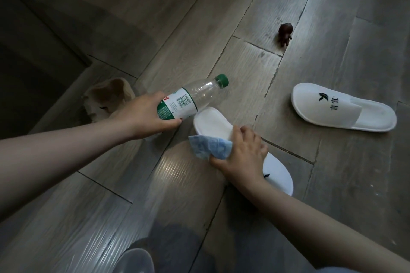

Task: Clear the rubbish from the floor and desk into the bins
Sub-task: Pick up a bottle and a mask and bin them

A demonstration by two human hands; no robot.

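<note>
The right hand pinches a crumpled blue wrapper over a white slipper on the wood floor. The left hand grips a clear plastic bottle, green-capped, above the floor. Beyond lie crumpled brown paper, a second slipper and a small brown figurine.
</note>
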